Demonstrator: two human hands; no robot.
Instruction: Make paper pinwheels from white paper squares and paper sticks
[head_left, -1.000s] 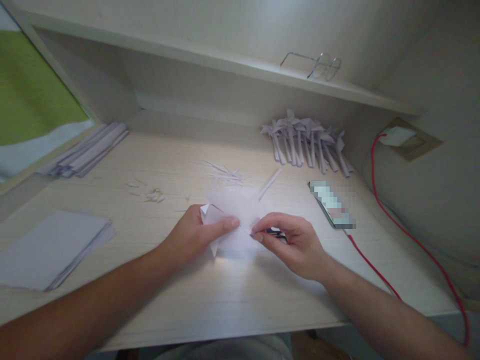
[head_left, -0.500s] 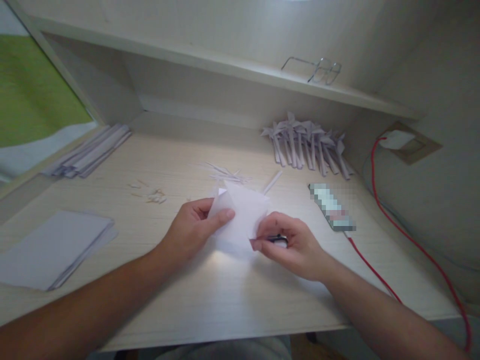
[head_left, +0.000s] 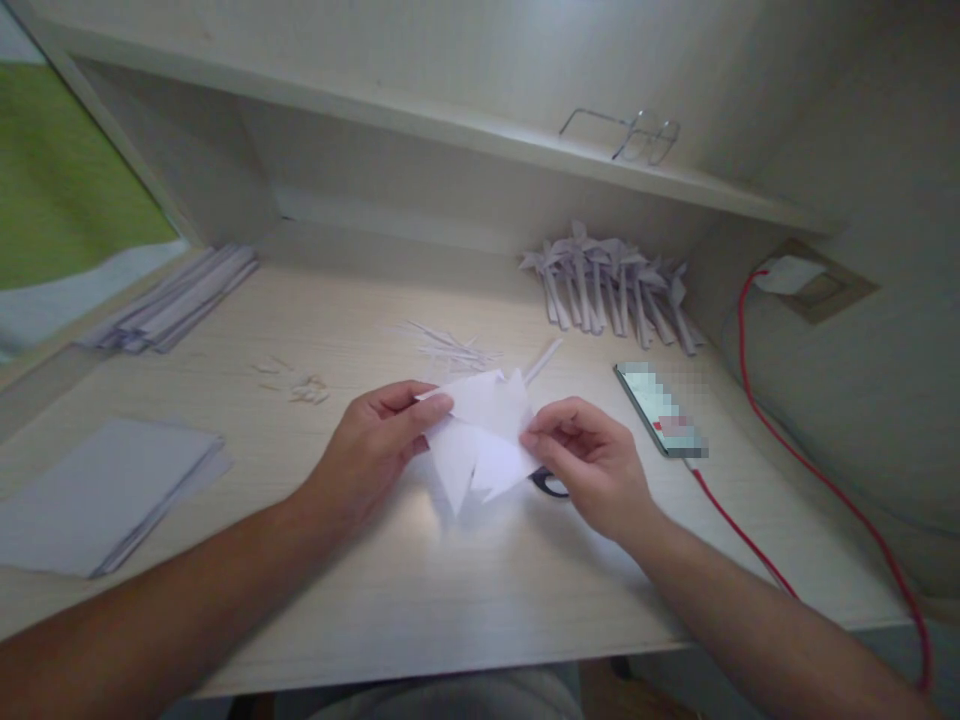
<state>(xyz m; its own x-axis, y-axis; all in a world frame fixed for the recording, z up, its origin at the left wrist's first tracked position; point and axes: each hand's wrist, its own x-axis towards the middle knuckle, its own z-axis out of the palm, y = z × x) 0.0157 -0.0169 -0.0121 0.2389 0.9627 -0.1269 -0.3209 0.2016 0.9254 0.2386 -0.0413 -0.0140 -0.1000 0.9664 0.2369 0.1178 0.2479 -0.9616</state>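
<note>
The pale wooden surface [head_left: 465, 590] carries everything. Above both hands runs a shelf [head_left: 450, 125] with spectacles [head_left: 626, 135]. Far left of the left hand [head_left: 371, 450] lies a paper stack [head_left: 97, 495]; beyond the right hand [head_left: 592, 460] lie folded paper shapes [head_left: 615, 285] and a phone [head_left: 660, 410]. Between the hands, just above the surface, is the folded white paper [head_left: 480, 435], each grip pinched shut on one edge.

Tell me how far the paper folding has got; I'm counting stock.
Done: a row of folded pinwheels lies at the back right. In hand: left hand and right hand pinch one part-folded white sheet. Left: flat sheets and paper strips lie unused.
</note>
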